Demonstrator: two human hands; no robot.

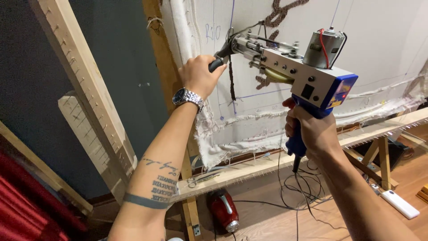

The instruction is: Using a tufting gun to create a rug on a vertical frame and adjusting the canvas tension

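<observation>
A person's two bare hands hold a grey metal tufting gun with a blue plastic grip [307,85] against a sheet of off-white woven cloth [379,49] stretched on a raw timber frame [84,85]. The right hand [312,129] is wrapped fully around the blue pistol grip, fingers curled shut on it, low and to the right. The left hand [200,73], further left and higher, has its fingers closed around the gun's black front handle [218,62]; its fingertips are hidden behind the handle. A shiny steel link wristwatch [188,97] sits on the left wrist, and the forearm carries dark tattooed lettering and a band. The gun's boxy body bears a cylindrical silver motor on top with a red wire, and its needle end touches the cloth, though the tip is hard to make out. Fuzzy dark brown yarn tufts [281,13] show on the cloth near the top edge, partly cut off. The cloth's lower edge is frayed and lumpy. Below, thin black cables [303,192] loop over a wooden floor beside a glossy red rounded object [225,209], partly hidden by the frame.
</observation>
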